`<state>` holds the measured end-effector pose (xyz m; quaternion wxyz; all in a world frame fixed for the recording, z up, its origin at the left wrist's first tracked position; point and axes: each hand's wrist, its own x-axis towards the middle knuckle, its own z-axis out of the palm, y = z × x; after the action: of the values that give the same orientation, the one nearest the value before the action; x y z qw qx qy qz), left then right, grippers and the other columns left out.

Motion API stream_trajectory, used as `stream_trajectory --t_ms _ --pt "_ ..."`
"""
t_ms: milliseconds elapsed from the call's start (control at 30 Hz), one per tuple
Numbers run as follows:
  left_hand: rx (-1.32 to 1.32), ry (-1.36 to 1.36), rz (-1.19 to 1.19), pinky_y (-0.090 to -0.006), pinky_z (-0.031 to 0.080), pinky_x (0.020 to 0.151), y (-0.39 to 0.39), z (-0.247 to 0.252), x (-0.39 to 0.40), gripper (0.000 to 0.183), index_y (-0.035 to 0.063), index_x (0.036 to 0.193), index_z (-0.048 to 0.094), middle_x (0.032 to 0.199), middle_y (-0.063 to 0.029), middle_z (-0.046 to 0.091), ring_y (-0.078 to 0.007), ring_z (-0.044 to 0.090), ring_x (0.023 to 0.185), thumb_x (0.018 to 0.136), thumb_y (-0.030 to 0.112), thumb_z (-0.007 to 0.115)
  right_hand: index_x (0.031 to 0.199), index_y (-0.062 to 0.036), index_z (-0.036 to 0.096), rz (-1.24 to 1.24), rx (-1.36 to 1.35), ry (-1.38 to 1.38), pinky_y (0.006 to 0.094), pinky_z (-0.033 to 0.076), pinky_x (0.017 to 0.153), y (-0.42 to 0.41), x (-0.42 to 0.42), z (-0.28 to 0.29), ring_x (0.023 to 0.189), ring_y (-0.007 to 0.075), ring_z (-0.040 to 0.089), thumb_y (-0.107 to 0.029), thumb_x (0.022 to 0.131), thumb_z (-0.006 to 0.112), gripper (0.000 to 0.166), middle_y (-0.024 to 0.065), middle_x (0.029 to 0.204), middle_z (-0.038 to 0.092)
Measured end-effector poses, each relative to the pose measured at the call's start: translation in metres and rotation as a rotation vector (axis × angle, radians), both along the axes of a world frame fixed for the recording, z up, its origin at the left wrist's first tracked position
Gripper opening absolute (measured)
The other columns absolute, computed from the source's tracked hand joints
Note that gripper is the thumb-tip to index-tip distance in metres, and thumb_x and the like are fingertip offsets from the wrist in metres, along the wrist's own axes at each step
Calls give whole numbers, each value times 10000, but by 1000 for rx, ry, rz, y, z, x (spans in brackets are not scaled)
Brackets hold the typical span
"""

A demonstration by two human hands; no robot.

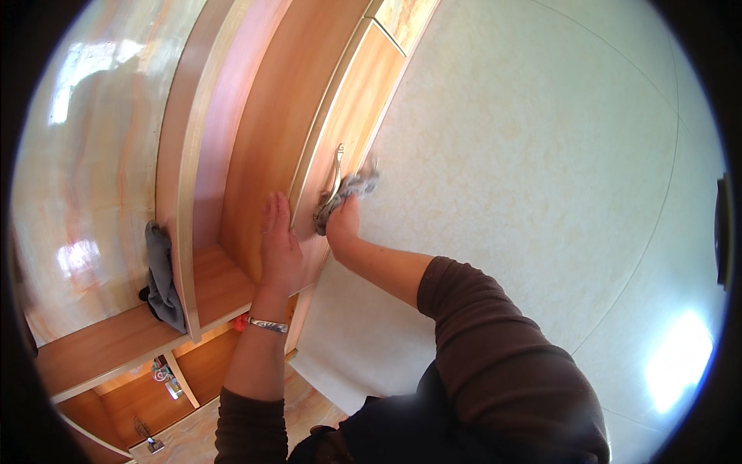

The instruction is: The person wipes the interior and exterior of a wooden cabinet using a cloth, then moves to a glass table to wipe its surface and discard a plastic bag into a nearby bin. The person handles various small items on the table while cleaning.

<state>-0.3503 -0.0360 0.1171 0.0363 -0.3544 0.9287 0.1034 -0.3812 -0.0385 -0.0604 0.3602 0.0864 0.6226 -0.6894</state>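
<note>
My right hand is closed around a crumpled grey cloth, partly blurred. It presses the cloth against the wooden drawer front, right by the curved metal handle. The cloth covers the handle's lower end. My left hand holds nothing and lies with extended fingers on the wooden cabinet top, just left of the drawer's edge. A patterned silver bracelet circles the left wrist.
A dark grey cloth item rests on a side shelf, against an upright wooden panel. Open compartments below hold small objects. A red object shows beside my left wrist. Pale flooring spreads to the right.
</note>
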Motion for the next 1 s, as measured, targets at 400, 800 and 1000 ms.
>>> stream_trajectory --t_ms 400,800,1000 --pt "-12 70 -130 -437 238 1141 -24 -1 41 614 109 1490 284 1540 -134 275 -327 253 1418 907 33 461 1103 -39 525 -115 -234 97 339 425 833 -9 -125 18 913 219 502 -116 972 423 183 114 1004 568" --pt "-198 223 -218 -464 174 1146 -34 -44 39 556 96 1486 290 1531 -95 318 -291 259 1424 974 257 433 1370 30 375 -92 -142 -60 433 287 1101 29 218 47 1336 387 343 -78 948 431 439 247 1464 333" --pt "-46 390 -198 -444 149 1172 -45 -44 47 599 52 1487 261 1518 -150 319 -334 237 1425 972 276 467 1119 -11 519 -282 33 502 374 429 851 6 85 13 950 278 524 -52 930 448 206 166 1013 539"
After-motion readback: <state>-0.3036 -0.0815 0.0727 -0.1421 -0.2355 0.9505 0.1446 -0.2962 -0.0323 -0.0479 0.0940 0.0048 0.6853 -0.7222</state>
